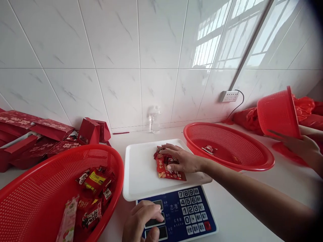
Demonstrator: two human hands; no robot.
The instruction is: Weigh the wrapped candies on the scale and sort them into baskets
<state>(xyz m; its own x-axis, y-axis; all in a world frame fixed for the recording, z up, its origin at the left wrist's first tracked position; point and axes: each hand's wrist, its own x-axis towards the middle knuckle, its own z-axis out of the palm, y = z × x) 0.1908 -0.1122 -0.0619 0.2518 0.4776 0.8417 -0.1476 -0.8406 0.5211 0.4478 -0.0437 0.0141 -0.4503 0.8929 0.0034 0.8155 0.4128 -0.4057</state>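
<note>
The right hand (183,160) lies flat over a small heap of red snack packets (168,168) on the white tray (141,168) of a weighing scale (180,211), which stands on the white table (252,198). Its fingers are stretched out and slightly spread, pressing on the packets rather than closing round them. The left hand (142,222) rests at the near edge of the scale's blue panel, fingers curled loosely with the tips on the display windows, holding nothing. The packets look light, thin and pliable: sealed foil or plastic film that likely crinkles and slides easily on the smooth tray, so a flat palm can gather them, and pinching across the sealed edges or scooping several together from the side seems the surest hold; the contents may crush if squeezed hard. More such packets lie in the large red basket (50,188) at the left, and one packet (209,149) lies in the red basket (227,144) just beyond the scale on the right. Farther right, another person's hand (300,146) steadies a tilted small red basket (277,112). Red gift boxes (37,134) lie by the tiled wall, and a clear bottle (155,119) stands behind the tray.
</note>
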